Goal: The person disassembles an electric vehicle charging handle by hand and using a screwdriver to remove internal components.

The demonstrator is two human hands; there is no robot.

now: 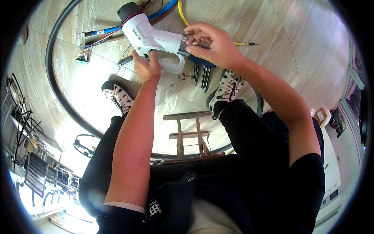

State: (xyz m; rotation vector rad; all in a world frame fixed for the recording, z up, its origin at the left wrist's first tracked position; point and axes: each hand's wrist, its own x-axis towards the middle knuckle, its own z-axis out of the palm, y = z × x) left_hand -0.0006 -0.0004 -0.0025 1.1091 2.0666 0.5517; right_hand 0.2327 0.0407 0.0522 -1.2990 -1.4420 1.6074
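A white charging gun (pixel 150 37) with a black round cap lies across the floor in front of me, tilted so that its rear end points right. My left hand (pixel 147 68) is closed around its body beside the loop handle, thumb on a dark spot near the grip. At the gun's grey ribbed rear end (pixel 183 45), my right hand (pixel 212 45) has thumb and fingers curled together. Whatever sits between those fingertips is too small to make out. Just below the right hand is a dark blue tool holder (pixel 201 61) with several metal rods (pixel 205 78) sticking out.
A thick black cable (pixel 50 58) loops around my feet. Blue cable (pixel 111 30), thin wires with a connector (pixel 82 59) and a yellow cable (pixel 181 13) lie beyond the gun. A small wooden stool (pixel 187 134) is between my legs. Metal chairs (pixel 37 171) stand left, a white cabinet (pixel 331 171) right.
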